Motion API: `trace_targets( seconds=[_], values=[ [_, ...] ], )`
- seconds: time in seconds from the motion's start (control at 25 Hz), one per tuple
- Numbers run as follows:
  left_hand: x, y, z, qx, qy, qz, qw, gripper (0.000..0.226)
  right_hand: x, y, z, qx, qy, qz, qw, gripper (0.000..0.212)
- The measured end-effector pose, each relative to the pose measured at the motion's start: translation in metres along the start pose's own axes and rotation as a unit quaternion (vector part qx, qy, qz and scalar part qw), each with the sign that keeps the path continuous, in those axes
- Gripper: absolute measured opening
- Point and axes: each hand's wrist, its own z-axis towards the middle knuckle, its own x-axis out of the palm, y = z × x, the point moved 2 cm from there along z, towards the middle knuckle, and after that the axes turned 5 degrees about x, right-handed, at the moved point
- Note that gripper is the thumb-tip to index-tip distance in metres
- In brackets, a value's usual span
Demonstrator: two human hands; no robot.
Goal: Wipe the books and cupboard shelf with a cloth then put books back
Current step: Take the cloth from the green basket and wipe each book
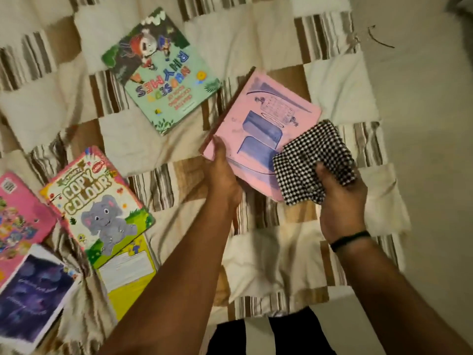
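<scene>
Your left grip (222,172) pinches just the near corner of the pink book (258,119) over the striped blanket (176,142) while your right grip (341,203) clutches the checked cloth (313,157) against its right edge, so a hard wipe could twist it loose.

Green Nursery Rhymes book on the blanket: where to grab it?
Pinch the near corner of the Nursery Rhymes book, coming from the person's side: it lies flat, that corner is free, and the soft blanket likely lets fingers slip under.
</scene>
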Motion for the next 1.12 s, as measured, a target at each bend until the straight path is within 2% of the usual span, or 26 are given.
trace_targets(
  seconds=[0.04, 0.08, 0.12, 0.16, 0.2, 0.24, 0.28, 0.4, 0.44, 0.48, 0.52, 0.56, 0.6, 0.64, 0.68, 0.72, 0.76, 0.8, 0.84, 0.88, 0.92, 0.96, 1.0, 1.04, 1.08, 1.12],
  values=[
    [0.016, -0.007, -0.011, 0.019, 0.011, 0.003, 1.000, 0.070, -0.001, 0.019, 0.000, -0.116, 0.023, -0.117, 0.986, 0.043],
    [0.037, -0.021, -0.029, 0.041, 0.036, 0.012, 0.998, 0.066, 0.001, 0.037, -0.003, -0.251, 0.084, -0.243, 0.933, 0.046],
    [0.056, -0.030, -0.046, 0.047, 0.075, 0.020, 0.996, 0.064, 0.005, 0.052, -0.009, -0.359, 0.152, -0.356, 0.849, 0.050],
    [0.075, -0.031, -0.059, 0.045, 0.127, 0.023, 0.991, 0.063, 0.005, 0.060, -0.007, -0.422, 0.205, -0.447, 0.762, 0.052],
    [0.095, -0.033, -0.076, 0.043, 0.160, 0.049, 0.985, 0.058, -0.001, 0.063, 0.006, -0.453, 0.216, -0.509, 0.699, 0.055],
    [0.115, -0.032, -0.090, 0.049, 0.175, 0.089, 0.979, 0.049, -0.016, 0.064, 0.028, -0.466, 0.184, -0.546, 0.672, 0.056],
    [0.130, -0.032, -0.104, 0.065, 0.181, 0.143, 0.971, 0.041, -0.034, 0.065, 0.055, -0.436, 0.130, -0.560, 0.693, 0.055],
    [0.165, -0.019, -0.129, 0.110, 0.187, 0.232, 0.948, 0.032, -0.132, 0.096, 0.126, -0.146, -0.135, -0.454, 0.869, 0.056],
    [0.173, -0.015, -0.132, 0.111, 0.185, 0.248, 0.945, 0.032, -0.147, 0.100, 0.124, -0.128, -0.165, -0.407, 0.889, 0.057],
    [0.183, -0.009, -0.131, 0.104, 0.185, 0.252, 0.944, 0.033, -0.142, 0.103, 0.111, -0.189, -0.138, -0.410, 0.881, 0.060],
    [0.190, -0.003, -0.132, 0.088, 0.189, 0.249, 0.946, 0.035, -0.127, 0.097, 0.090, -0.265, -0.034, -0.452, 0.851, 0.060],
    [0.199, 0.004, -0.133, 0.069, 0.198, 0.236, 0.949, 0.036, -0.116, 0.082, 0.066, -0.320, 0.080, -0.505, 0.798, 0.058],
    [0.206, 0.010, -0.134, 0.055, 0.208, 0.228, 0.950, 0.037, -0.118, 0.063, 0.059, -0.364, 0.124, -0.544, 0.746, 0.053],
    [0.210, 0.014, -0.133, 0.052, 0.213, 0.232, 0.948, 0.038, -0.131, 0.048, 0.065, -0.369, 0.101, -0.573, 0.725, 0.051],
    [0.211, 0.014, -0.133, 0.051, 0.206, 0.240, 0.947, 0.037, -0.154, 0.041, 0.083, -0.313, 0.014, -0.575, 0.756, 0.050],
    [0.210, 0.016, -0.130, 0.048, 0.195, 0.238, 0.950, 0.036, -0.185, 0.044, 0.105, -0.190, -0.108, -0.570, 0.792, 0.050],
    [0.207, 0.017, -0.126, 0.040, 0.191, 0.232, 0.953, 0.036, -0.217, 0.050, 0.121, -0.044, -0.217, -0.502, 0.836, 0.049],
    [0.204, 0.020, -0.120, 0.032, 0.195, 0.232, 0.952, 0.038, -0.233, 0.060, 0.125, 0.015, -0.301, -0.401, 0.865, 0.046],
    [0.203, 0.021, -0.117, 0.028, 0.200, 0.232, 0.952, 0.041, -0.227, 0.069, 0.123, -0.041, -0.349, -0.354, 0.867, 0.043],
    [0.203, 0.023, -0.116, 0.030, 0.199, 0.233, 0.951, 0.044, -0.210, 0.076, 0.114, -0.161, -0.324, -0.368, 0.857, 0.044],
    [0.204, 0.022, -0.119, 0.032, 0.199, 0.230, 0.952, 0.044, -0.180, 0.084, 0.099, -0.289, -0.228, -0.406, 0.837, 0.047],
    [0.207, 0.021, -0.121, 0.030, 0.203, 0.225, 0.952, 0.041, -0.155, 0.082, 0.088, -0.401, -0.093, -0.472, 0.780, 0.047],
    [0.211, 0.019, -0.125, 0.026, 0.209, 0.215, 0.954, 0.037, -0.136, 0.077, 0.080, -0.454, 0.038, -0.531, 0.714, 0.046],
    [0.214, 0.012, -0.129, 0.030, 0.214, 0.205, 0.955, 0.034, -0.130, 0.063, 0.083, -0.449, 0.107, -0.577, 0.674, 0.045],
    [0.215, 0.004, -0.131, 0.040, 0.220, 0.203, 0.953, 0.032, -0.144, 0.051, 0.100, -0.422, 0.099, -0.602, 0.671, 0.045],
    [0.215, -0.005, -0.131, 0.063, 0.226, 0.204, 0.950, 0.028, -0.162, 0.053, 0.122, -0.345, 0.017, -0.599, 0.722, 0.045]
  ],
)
